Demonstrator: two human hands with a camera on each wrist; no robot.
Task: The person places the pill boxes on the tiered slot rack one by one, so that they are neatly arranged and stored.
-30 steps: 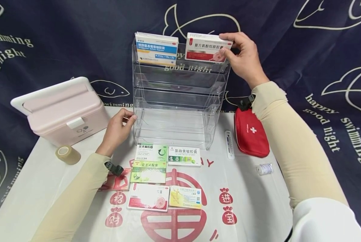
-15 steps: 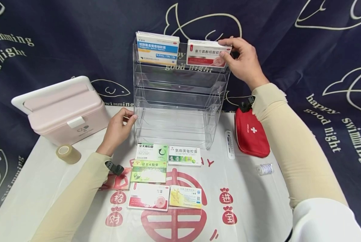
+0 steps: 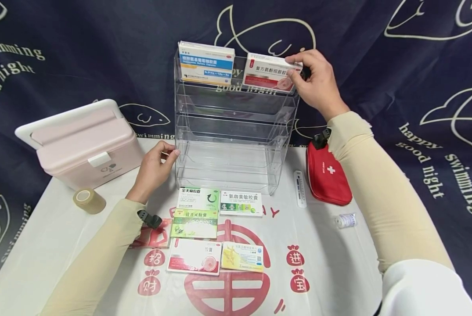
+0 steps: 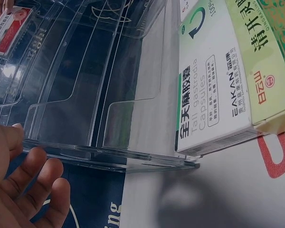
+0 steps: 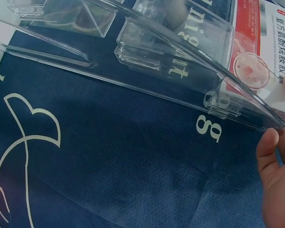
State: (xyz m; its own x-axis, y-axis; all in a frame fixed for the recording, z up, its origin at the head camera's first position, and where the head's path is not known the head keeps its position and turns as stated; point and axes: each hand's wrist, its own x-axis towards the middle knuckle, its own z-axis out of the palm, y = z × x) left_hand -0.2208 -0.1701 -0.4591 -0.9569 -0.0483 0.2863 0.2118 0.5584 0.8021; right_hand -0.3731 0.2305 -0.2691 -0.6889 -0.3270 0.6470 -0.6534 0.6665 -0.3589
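Note:
A clear plastic tiered rack stands at the table's back. My right hand pinches the right end of a red-and-white medicine box, which sits in the top tier on the right, tilted down toward that end. Seen from the right wrist, the box is behind the clear wall, with my fingers at its corner. My left hand holds the rack's left side edge between thumb and fingers; the left wrist view shows those fingertips along the edge. A blue-and-white medicine box stands in the top tier's left half.
Several medicine boxes lie before the rack, among them a green-and-white one and a yellow one. At left are a pink case and a tape roll. A thermometer, red first-aid pouch and bandage roll lie right.
My right hand has lowered the red-and-white box into the top tier, and its right end now dips lower. The left hand has stayed at the rack's side.

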